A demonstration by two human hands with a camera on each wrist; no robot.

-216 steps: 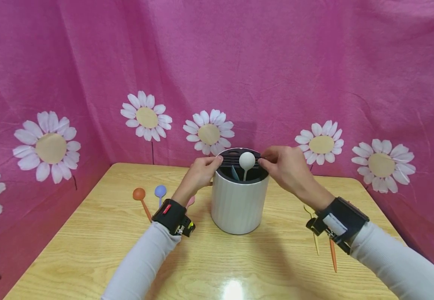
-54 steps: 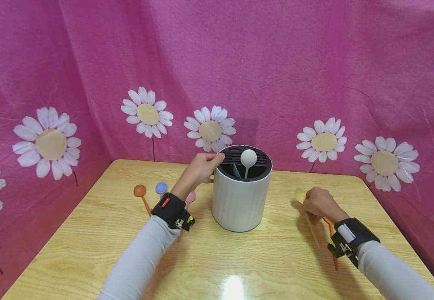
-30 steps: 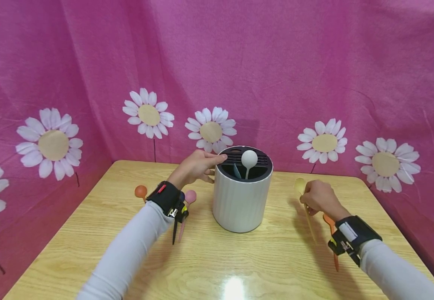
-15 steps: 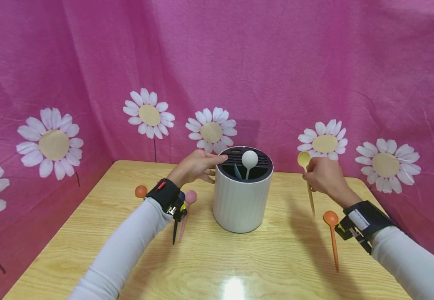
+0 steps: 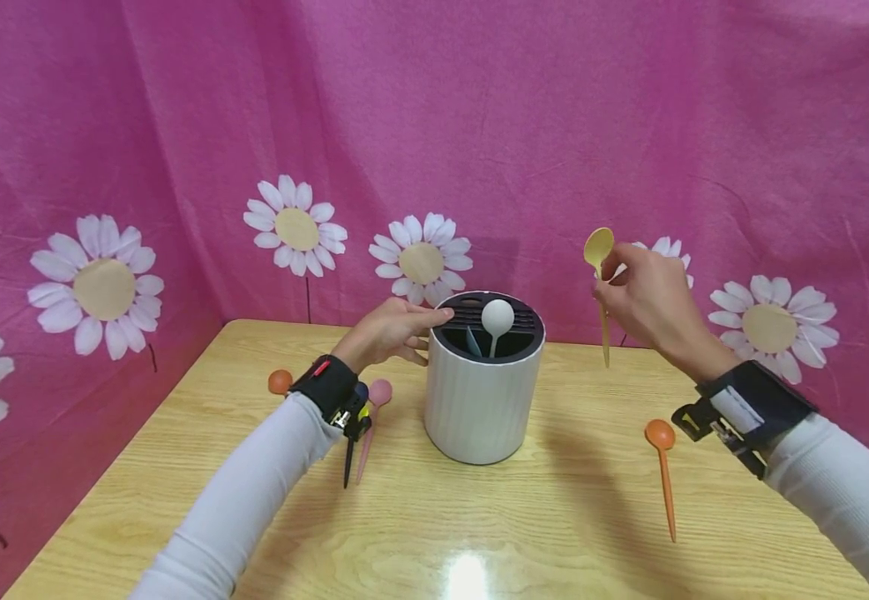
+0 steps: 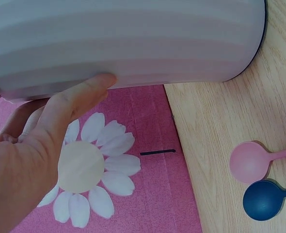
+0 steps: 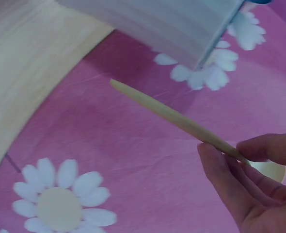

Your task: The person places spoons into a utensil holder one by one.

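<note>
Here, the right hand (image 5: 651, 293) pinches a yellow spoon (image 7: 174, 117) bowl-up, the left hand (image 5: 389, 333) touching the holder (image 5: 481, 408) with relaxed fingers.

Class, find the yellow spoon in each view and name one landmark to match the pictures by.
Head: right of centre, the yellow spoon held nearly upright in the right hand, bowl up.
Left wrist: not in this picture.
Right wrist: the yellow spoon slants from left of centre down to its bowl at lower right.
Landmark: the white container, near the middle in the head view, at the top in both wrist views.
</note>
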